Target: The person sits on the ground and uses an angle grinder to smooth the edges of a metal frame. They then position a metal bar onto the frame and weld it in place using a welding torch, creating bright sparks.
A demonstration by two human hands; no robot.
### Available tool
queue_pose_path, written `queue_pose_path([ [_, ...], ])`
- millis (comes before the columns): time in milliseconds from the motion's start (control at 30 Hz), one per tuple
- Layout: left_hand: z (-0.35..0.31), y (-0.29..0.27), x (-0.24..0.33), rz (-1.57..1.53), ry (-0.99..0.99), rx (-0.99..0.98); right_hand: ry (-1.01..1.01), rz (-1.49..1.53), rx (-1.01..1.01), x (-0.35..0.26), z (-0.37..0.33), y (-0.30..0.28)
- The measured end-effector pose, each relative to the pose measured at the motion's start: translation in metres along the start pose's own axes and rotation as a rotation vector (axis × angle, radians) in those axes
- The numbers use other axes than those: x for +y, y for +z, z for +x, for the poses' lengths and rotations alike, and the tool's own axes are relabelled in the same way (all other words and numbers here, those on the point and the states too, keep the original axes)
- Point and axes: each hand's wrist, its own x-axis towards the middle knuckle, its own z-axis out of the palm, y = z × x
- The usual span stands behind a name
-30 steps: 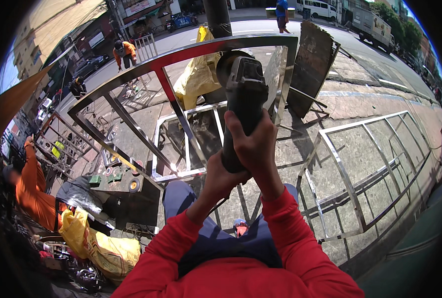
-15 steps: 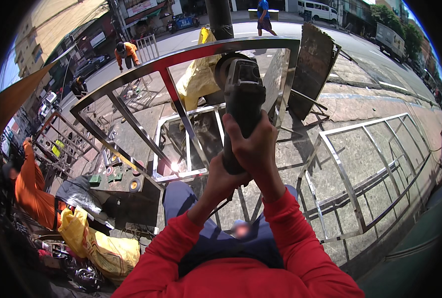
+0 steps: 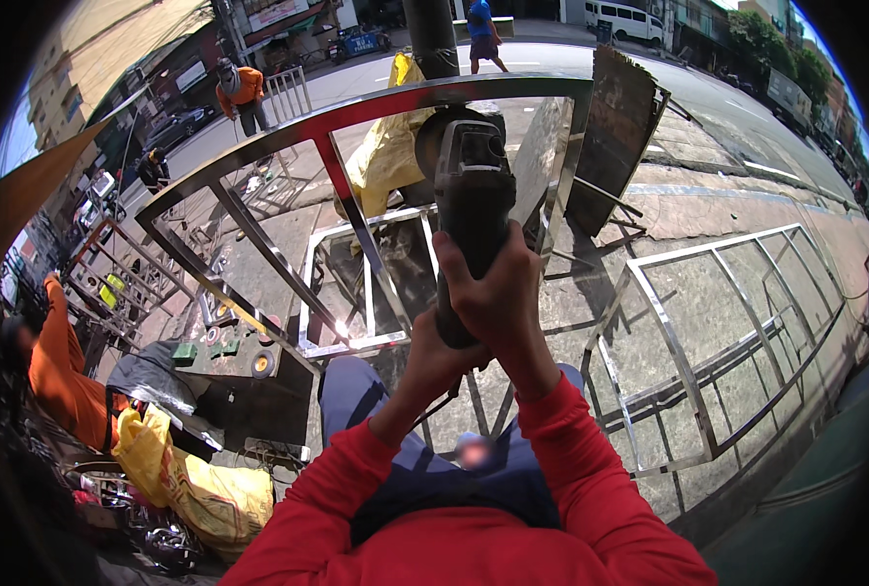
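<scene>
Both my hands hold a black angle grinder [image 3: 475,190], its disc [image 3: 436,146] up and away from me. My right hand [image 3: 501,298] wraps round the grinder's body. Lower down, my left hand [image 3: 436,354] is closed on its rear end. A shiny metal tube frame [image 3: 346,119] stands tilted in front of me, with crossbars running down from its upper rail. The disc is close to the underside of that rail; whether they touch I cannot tell. Behind the grinder lies a yellow sack [image 3: 387,156].
A second metal frame [image 3: 693,386] lies at the right. To the left, a low work table [image 3: 234,366] bears grinding discs. Nearby are an orange-sleeved co-worker [image 3: 71,376] and a yellow sack [image 3: 214,493]. A dark rusty panel [image 3: 615,137] leans beyond, before the road.
The grinder and my hands have shifted slightly left along the rail. Across the way, a passer-by has walked left, and the far orange-clad worker has straightened up.
</scene>
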Motion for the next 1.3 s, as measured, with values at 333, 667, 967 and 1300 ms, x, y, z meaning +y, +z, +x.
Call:
queue_pose_path([
  [333,-0.002,-0.005,-0.007,-0.052,0.015,-0.008,-0.013,-0.024,-0.015,-0.006,-0.004,0.004],
  [667,-0.002,-0.004,-0.011,-0.096,0.016,-0.02,-0.022,-0.063,-0.021,-0.009,-0.005,0.005],
  [967,-0.001,-0.004,-0.005,-0.096,0.026,-0.03,0.058,-0.088,-0.007,-0.011,-0.006,0.003],
  [1300,-0.001,-0.004,-0.004,-0.073,-0.002,-0.023,0.039,-0.046,0.008,-0.005,-0.006,0.003],
])
